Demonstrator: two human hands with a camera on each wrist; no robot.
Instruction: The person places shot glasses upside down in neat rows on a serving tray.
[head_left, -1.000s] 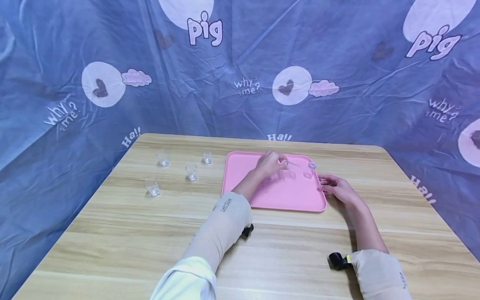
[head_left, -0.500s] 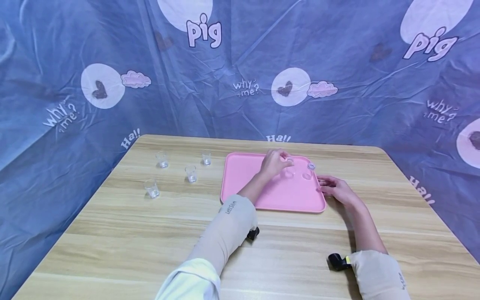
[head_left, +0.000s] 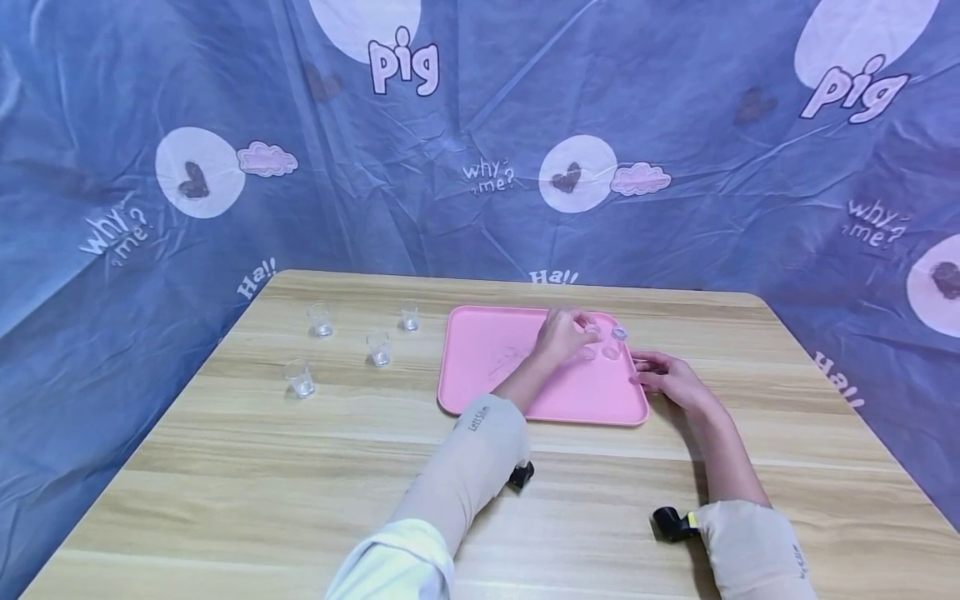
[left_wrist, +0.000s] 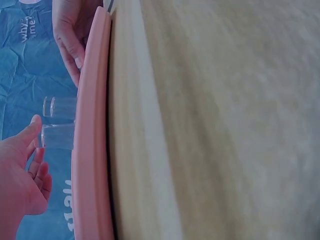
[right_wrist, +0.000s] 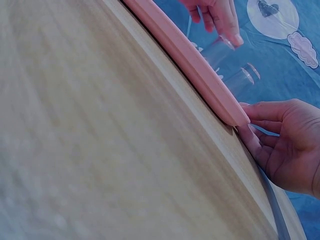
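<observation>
On the pink tray (head_left: 540, 410) two clear shot glasses stand upside down, side by side near the right end. My left hand (head_left: 564, 337) pinches the raised base of the nearer-left shot glass (left_wrist: 59, 136) between thumb and fingers; its rim is at the tray. Close beside it is the other inverted shot glass (left_wrist: 63, 107), touched by no hand. At the tray's right edge my right hand (head_left: 675, 382) grips the rim, with thumb and fingers on either side of the tray corner (right_wrist: 239, 116) in the right wrist view.
Several more clear glasses stand on the wooden table to the left, such as one shot glass (head_left: 378, 348) close to the tray and another glass (head_left: 300, 379) farther out. A blue printed cloth (head_left: 480, 225) hangs behind the table (head_left: 300, 500).
My left hand has moved right across the tray with the glass, bringing it down beside the other inverted one. The right hand stays at the tray's edge.
</observation>
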